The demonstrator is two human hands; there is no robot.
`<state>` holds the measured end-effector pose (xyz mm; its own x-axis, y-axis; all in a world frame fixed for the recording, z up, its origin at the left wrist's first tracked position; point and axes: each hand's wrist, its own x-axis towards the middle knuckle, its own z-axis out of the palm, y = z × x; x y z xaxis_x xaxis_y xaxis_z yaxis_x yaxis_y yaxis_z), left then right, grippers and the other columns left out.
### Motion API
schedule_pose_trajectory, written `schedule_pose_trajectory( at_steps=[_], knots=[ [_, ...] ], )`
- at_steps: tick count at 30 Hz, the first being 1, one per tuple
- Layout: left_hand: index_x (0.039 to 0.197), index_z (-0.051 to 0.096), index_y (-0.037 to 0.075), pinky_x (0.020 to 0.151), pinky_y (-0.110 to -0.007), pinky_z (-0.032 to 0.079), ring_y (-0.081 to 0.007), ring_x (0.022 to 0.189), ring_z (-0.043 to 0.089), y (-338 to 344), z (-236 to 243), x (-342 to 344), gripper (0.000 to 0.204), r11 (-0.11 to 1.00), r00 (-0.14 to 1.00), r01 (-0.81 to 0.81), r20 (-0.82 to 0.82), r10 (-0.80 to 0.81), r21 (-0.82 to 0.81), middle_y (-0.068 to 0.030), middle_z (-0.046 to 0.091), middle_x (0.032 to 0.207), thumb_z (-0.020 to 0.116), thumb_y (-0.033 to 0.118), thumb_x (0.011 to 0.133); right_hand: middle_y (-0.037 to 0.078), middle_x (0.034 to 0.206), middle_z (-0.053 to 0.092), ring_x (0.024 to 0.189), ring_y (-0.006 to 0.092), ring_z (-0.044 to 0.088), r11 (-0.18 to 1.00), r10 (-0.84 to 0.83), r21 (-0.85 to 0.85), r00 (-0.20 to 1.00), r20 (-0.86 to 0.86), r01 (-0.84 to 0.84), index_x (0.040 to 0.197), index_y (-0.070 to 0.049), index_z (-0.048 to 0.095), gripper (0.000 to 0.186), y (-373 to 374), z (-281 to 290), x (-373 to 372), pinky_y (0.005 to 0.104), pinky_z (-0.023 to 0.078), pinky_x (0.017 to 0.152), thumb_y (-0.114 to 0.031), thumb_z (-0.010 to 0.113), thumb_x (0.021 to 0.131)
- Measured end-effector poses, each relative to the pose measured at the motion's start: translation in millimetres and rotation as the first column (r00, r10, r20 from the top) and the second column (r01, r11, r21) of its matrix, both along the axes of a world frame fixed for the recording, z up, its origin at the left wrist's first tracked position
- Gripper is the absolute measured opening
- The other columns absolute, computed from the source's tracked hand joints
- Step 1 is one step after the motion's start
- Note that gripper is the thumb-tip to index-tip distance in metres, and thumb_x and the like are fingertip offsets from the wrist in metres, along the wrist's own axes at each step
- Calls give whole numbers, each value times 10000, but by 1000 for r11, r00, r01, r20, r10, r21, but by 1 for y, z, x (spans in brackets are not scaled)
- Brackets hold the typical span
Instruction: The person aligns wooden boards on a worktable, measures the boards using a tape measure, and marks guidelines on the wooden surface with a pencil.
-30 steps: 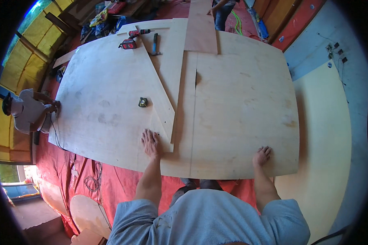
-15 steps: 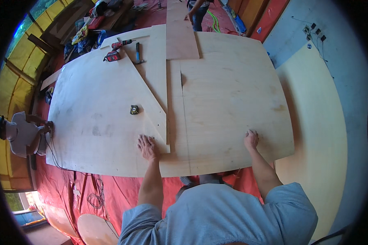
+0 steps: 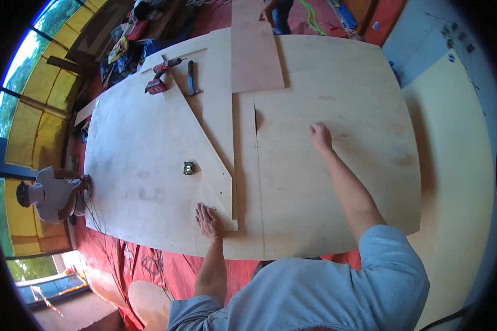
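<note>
A wide sheet of pale plywood (image 3: 337, 204) lies before me, with a dark slot (image 3: 256, 120) cut in it and a faint line running toward me. On it rests a wooden frame (image 3: 218, 110) of straight boards with a diagonal strip. My left hand (image 3: 209, 222) lies with fingers spread at the frame's near end. Over the plywood, right of the slot, is my right hand (image 3: 320, 137) with its fingers curled closed; whatever they may hold is hidden. A tape measure (image 3: 189, 167) sits left of the frame. Farther off lie a red cordless drill (image 3: 160, 76) and a blue-handled hammer (image 3: 191, 78).
A thin brownish board (image 3: 257, 60) overlaps the far edge, beside another person's hand (image 3: 268, 12). At the left edge a person in a cap (image 3: 55, 193) works, a cable nearby. A pale panel (image 3: 453, 165) stands by the right wall. Red sheeting (image 3: 237, 281) covers the floor.
My right hand has moved forward and a little left across the plywood, toward the slot. The left hand stays at the frame's near end. The whole view has shifted.
</note>
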<state>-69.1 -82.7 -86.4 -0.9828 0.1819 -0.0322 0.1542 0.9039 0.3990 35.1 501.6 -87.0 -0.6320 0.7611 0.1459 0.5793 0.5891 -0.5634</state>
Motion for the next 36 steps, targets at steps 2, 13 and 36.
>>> schedule_pose_trajectory(
  at_steps=[2,13,36],
  knots=[
    [1623,497,70,1348,-497,204,-327,1635,324,-8,-1,-1,585,1000,999,-18,-30,17,-19,-124,413,1744,365,424,1177,235,1104,748,1075,469,692,997,5,-72,1000,24,-3,1169,-99,773,328,30,6,-71,554,556,896,-385,665,1048],
    [1571,561,45,1337,-507,240,-353,1600,395,2,4,2,522,999,997,-40,-58,41,17,-133,486,1699,437,353,1169,174,1321,730,1292,395,664,995,-55,-65,963,262,75,1382,-211,746,579,107,2,-261,615,460,1091,-652,588,1040],
    [1533,592,21,1328,-528,254,-375,1580,431,1,6,1,482,999,993,-20,-119,24,31,-147,516,1675,470,306,1164,189,1236,712,1209,406,671,991,-30,133,985,171,7,1317,-119,783,551,53,-39,-194,603,515,998,-569,660,1024]
  ],
)
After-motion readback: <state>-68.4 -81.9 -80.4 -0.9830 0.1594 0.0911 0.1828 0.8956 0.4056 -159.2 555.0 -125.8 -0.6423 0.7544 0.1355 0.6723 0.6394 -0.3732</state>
